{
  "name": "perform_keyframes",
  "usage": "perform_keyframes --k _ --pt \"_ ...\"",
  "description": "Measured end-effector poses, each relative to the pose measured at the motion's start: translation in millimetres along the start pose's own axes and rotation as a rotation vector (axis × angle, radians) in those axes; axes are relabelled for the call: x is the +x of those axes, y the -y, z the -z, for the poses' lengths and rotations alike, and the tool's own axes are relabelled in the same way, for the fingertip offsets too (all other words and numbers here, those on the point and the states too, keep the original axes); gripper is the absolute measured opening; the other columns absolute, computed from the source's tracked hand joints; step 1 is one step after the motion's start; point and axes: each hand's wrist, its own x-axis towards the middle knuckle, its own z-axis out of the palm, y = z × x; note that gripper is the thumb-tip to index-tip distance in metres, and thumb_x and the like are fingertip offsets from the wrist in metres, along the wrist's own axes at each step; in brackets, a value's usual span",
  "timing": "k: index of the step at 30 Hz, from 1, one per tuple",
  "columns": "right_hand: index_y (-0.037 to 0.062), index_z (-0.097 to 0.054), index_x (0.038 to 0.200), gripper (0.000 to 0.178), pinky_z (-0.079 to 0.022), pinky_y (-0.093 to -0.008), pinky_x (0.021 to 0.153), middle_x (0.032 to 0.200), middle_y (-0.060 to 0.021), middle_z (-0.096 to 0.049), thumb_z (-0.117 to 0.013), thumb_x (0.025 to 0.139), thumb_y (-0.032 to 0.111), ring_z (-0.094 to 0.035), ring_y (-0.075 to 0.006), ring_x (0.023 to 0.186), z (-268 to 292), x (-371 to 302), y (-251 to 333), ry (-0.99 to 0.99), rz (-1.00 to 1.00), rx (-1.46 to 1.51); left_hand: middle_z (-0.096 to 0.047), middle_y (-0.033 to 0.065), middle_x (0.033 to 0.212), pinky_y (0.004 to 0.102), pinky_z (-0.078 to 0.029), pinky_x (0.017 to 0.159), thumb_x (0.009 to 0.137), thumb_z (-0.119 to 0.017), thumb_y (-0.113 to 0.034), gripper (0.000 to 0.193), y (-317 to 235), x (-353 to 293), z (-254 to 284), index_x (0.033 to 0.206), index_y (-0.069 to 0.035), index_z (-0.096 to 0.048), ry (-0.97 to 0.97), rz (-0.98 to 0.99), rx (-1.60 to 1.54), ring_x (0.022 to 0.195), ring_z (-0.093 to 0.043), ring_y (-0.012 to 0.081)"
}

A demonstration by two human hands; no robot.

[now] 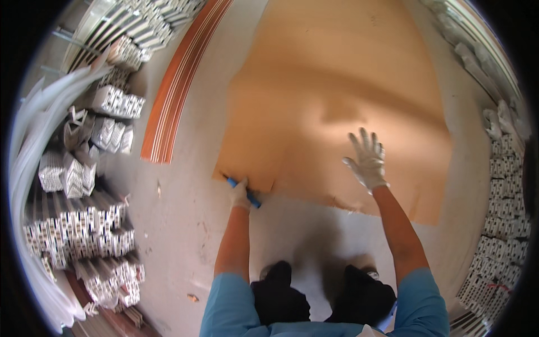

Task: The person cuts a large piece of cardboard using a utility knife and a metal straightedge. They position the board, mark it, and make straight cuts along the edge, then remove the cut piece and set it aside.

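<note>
A large sheet of brown paper (337, 73) lies spread over the grey floor ahead of me, its near edge ragged. In its near left corner there is a straight slit or a separate strip edge. My left hand (240, 194), in a pale glove, is closed around a blue utility knife (252, 199); the dark tip points up and left over the sheet's corner. Gloved in white, my right hand (368, 160) is spread with fingers apart, over or on the paper near its right side; whether it touches cannot be made out.
Reddish-brown long profiles (181, 84) lie on the floor to the left. Stacks of white metal profiles (78, 233) line the left side, beside clear plastic film (25, 185). More stacked profiles (494, 247) stand along the right. My dark-clad legs (281, 297) are at the bottom.
</note>
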Motion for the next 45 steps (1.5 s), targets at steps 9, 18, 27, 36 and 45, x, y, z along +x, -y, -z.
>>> perform_keyframes --k 9,18,27,36,45 --pt "0.0329 -0.012 0.154 0.075 -0.011 -0.0691 0.111 0.162 -0.0035 -0.001 -0.032 0.092 0.069 0.001 -0.0426 0.146 -36.6 131.9 39.2 0.326 -0.161 -0.069 -0.063 0.0167 0.106 0.0458 -0.060 0.065 0.089 -0.067 -0.010 0.033 -28.9 -7.7 -25.3 0.117 0.002 -0.054 -0.081 0.002 0.064 0.087 -0.067 0.0326" --pt "0.0376 -0.016 0.153 0.078 -0.007 -0.0621 0.115 0.162 -0.0011 -0.012 -0.032 0.087 0.077 -0.005 -0.0387 0.147 -75.9 222.9 14.9 0.175 -0.246 -0.154 -0.065 0.0122 0.082 0.0407 -0.060 0.055 0.086 -0.071 -0.013 0.025 -42.4 17.4 -33.3 0.102 0.001 -0.059 -0.082 0.059 0.115 0.061 -0.066 0.0252" --pt "0.0349 -0.029 0.150 0.076 -0.019 -0.0618 0.109 0.156 -0.0053 -0.027 -0.042 0.086 0.073 -0.021 -0.0404 0.142 -100.9 267.9 0.9 -0.018 -0.114 -0.258 -0.065 0.0120 0.087 0.0421 -0.061 0.056 0.087 -0.070 -0.011 0.024 -55.8 54.2 -59.3 0.103 0.001 -0.058 -0.270 0.231 0.234 0.065 -0.067 0.0267" --pt "0.0362 -0.033 0.149 0.073 -0.020 -0.0596 0.110 0.158 -0.0006 -0.027 -0.043 0.086 0.072 -0.025 -0.0373 0.141 -102.0 257.9 -8.0 0.095 -0.085 -0.312 -0.065 0.0132 0.090 0.0418 -0.060 0.057 0.085 -0.073 -0.018 0.034 -62.5 29.0 -48.4 0.108 0.002 -0.058 -0.279 0.223 0.216 0.068 -0.067 0.0280" --pt "0.0359 -0.031 0.149 0.067 -0.019 -0.0573 0.113 0.157 -0.0001 -0.027 -0.039 0.091 0.069 -0.023 -0.0348 0.143 -114.4 301.9 -51.7 -0.139 0.005 -0.211 -0.066 0.0130 0.093 0.0429 -0.060 0.061 0.082 -0.077 -0.018 0.038 -36.5 28.5 -32.5 0.109 0.002 -0.058 -0.226 0.158 0.157 0.077 -0.067 0.0277"
